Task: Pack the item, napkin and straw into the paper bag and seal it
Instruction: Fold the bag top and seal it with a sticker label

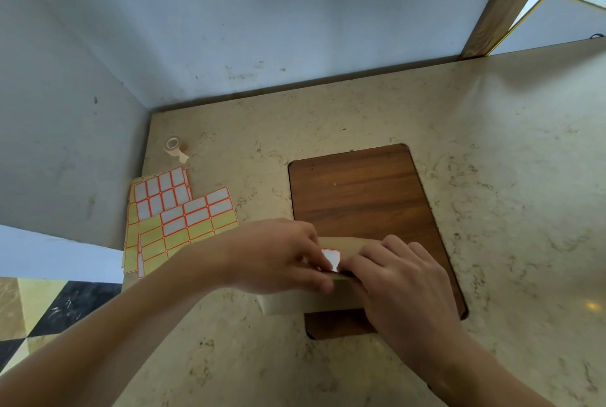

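Note:
A tan paper bag (295, 303) lies flat across the near end of a wooden board (360, 196), its top folded over. A white sticker with a red border (331, 259) sits on the fold. My left hand (278, 256) rests on the left part of the bag, its fingertips touching the sticker's left edge. Pressing down on the bag's right part, my right hand (400, 278) has its fingers at the sticker's right edge. The item, napkin and straw are not visible.
Sheets of red-bordered label stickers (177, 219) on yellow backing lie to the left on the marbled counter (492, 177). A small roll of tape (173, 147) stands behind them near the wall corner. White walls bound the back and left.

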### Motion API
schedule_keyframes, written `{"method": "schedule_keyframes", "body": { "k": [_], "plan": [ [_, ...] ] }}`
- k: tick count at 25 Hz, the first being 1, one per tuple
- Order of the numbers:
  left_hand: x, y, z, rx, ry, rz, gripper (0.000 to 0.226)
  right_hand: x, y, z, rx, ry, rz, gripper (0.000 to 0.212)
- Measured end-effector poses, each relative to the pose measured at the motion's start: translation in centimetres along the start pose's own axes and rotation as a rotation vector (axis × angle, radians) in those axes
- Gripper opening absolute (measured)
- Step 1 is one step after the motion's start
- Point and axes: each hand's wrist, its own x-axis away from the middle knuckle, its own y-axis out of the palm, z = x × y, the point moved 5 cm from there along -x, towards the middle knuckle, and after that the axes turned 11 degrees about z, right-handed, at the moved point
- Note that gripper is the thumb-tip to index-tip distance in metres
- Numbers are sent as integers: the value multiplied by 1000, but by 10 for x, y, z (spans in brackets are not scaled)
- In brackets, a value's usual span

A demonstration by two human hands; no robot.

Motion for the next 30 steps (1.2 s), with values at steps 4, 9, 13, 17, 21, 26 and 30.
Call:
{"method": "schedule_keyframes", "body": {
  "k": [4, 9, 13, 17, 21, 26, 30],
  "plan": [
    [21, 8, 6, -171, 117, 240, 43, 4, 0, -1, 1, -17, 26, 18],
    [32, 17, 17, -214, 199, 509, 26, 12, -1, -2, -28, -42, 48, 17],
    [30, 21, 7, -104, 96, 492, 30, 16, -3, -2, -44, -71, 80, 19],
    [27, 27, 4, -184, 106, 430, 38, 17, -5, -4, -37, -105, 145, 14],
    [24, 30, 3, -274, 125, 421, 45, 16, -5, -4, -27, -111, 166, 16],
    [19, 38, -4, -342, 29, 389, 59, 17, -3, -5, -27, -122, 137, 16],
    [19, 33, 2, -403, -7, 438, 50, 16, -3, -3, -20, -100, 128, 18]
  ]
}}
